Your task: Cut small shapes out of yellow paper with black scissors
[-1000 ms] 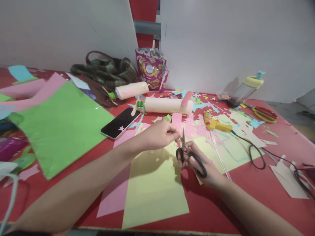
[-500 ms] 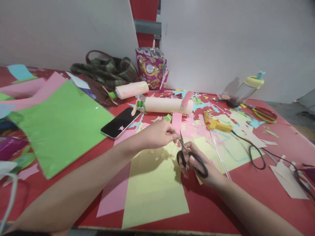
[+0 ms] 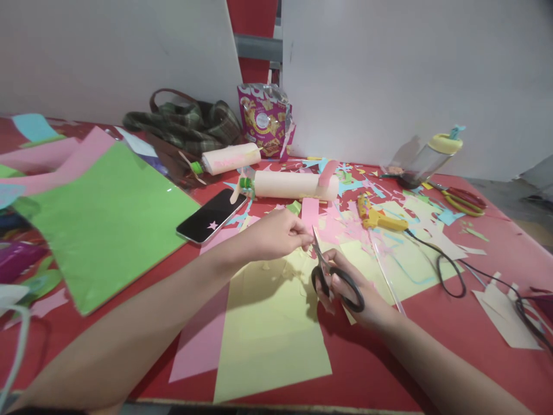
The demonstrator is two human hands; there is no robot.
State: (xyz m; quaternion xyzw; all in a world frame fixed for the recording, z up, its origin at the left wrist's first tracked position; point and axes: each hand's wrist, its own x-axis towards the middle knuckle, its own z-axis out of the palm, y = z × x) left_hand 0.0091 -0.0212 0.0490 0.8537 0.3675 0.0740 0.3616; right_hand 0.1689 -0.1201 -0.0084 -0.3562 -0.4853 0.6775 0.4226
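My right hand (image 3: 345, 285) is wrapped round a pair of black-handled scissors (image 3: 322, 258), with its fingers in the loops. The blades point up and away, their tips close to the fingertips of my left hand (image 3: 287, 233). That hand is closed in a pinch; whatever is between its fingers is too small to make out. Beneath both hands lies a sheet of pale yellow paper (image 3: 272, 340), with small yellow scraps near its upper part. A pink sheet (image 3: 199, 346) sticks out from under its left side.
A phone (image 3: 211, 216) with a pink star on it lies left of my hands. Behind stand paper-wrapped bottles (image 3: 294, 185) and a snack bag (image 3: 264, 121). A yellow glue gun (image 3: 382, 221), its cord and many scraps lie right. Green sheets (image 3: 116, 230) cover the left.
The scissors' handles have come slightly closer together and the blade tips have shifted a little left. My left hand has barely moved and stays pinched.
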